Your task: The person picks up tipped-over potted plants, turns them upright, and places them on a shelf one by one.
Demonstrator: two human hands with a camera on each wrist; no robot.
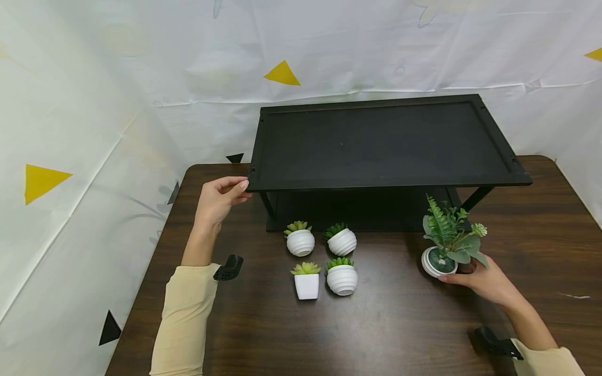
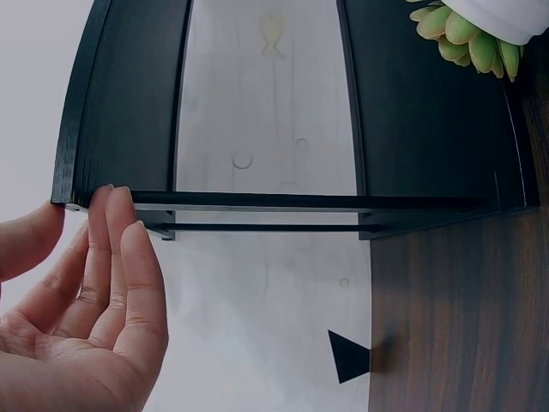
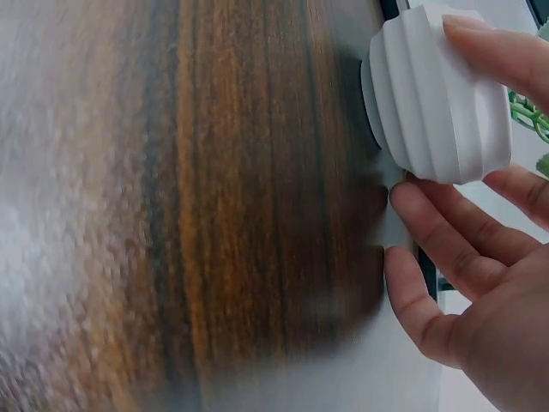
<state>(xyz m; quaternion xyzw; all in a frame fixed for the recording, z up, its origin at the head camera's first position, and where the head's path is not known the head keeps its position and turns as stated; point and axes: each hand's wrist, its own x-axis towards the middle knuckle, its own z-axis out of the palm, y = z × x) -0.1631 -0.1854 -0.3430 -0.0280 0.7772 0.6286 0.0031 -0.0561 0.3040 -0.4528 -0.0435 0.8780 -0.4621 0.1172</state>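
Leafy plant in a white ribbed pot [image 1: 458,244], situated in front of the lower right corner of a black two-tier shelf [image 1: 371,143], on the side toward the right edge of the wooden table [image 1: 385,324]. The right hand [image 1: 486,281] holds the pot, thumb on one side of the wall and fingers on the other; whether the base touches the tabletop cannot be told. The left hand [image 1: 221,201] pinches the front left corner of the shelf's upper board between thumb and fingers. The shelf stands along the table's back edge, its upper board raised on struts above the lower one. Before it, left of the table's middle, four small succulents lie on their sides in two rows, leaves toward the back edge. The back row comprises a left round-potted succulent [image 1: 301,243] and a tilted succulent [image 1: 342,242]; the front row comprises a square-potted succulent [image 1: 308,286] and, just beside it, a ribbed-pot succulent [image 1: 342,280]. Pale yellow sleeves [image 1: 185,318] cover both forearms. A white sheet [image 1: 352,47] bearing yellow and black triangles rises behind the table's back edge.
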